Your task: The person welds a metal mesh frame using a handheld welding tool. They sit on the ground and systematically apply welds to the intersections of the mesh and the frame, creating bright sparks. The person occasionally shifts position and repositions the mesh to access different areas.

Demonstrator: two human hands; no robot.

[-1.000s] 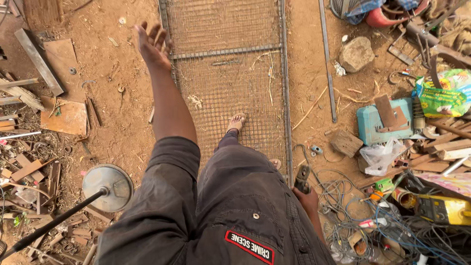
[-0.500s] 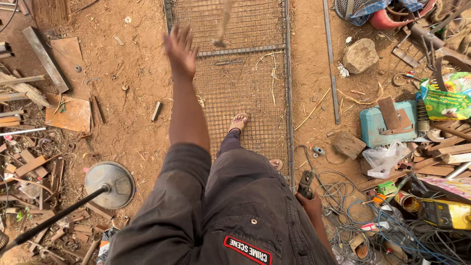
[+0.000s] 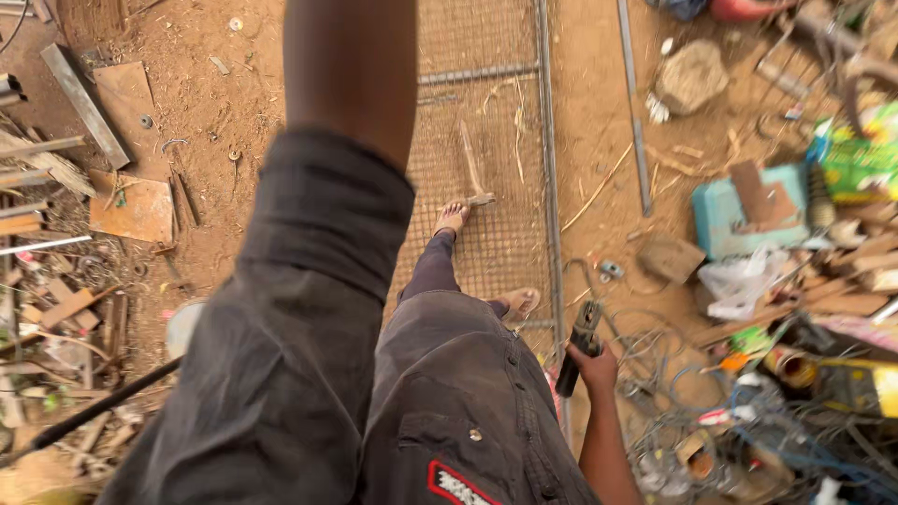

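The right hand is gripping a dark tool. The left hand is lying out of view, so I cannot tell its grip. Bare feet are standing on wire mesh beside a hammer, so they are risking a stumble or cut.

Far to your right a green and yellow printed bag lies among the scrap, a yellow box sits nearer, and a red-edged patch marks your dark shorts.

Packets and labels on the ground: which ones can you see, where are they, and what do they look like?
Green and yellow crinkly packet: far right, among scrap.
Red, white-edged cloth patch: bottom edge, on the dark garment.
White plastic bag: right, below the teal box.
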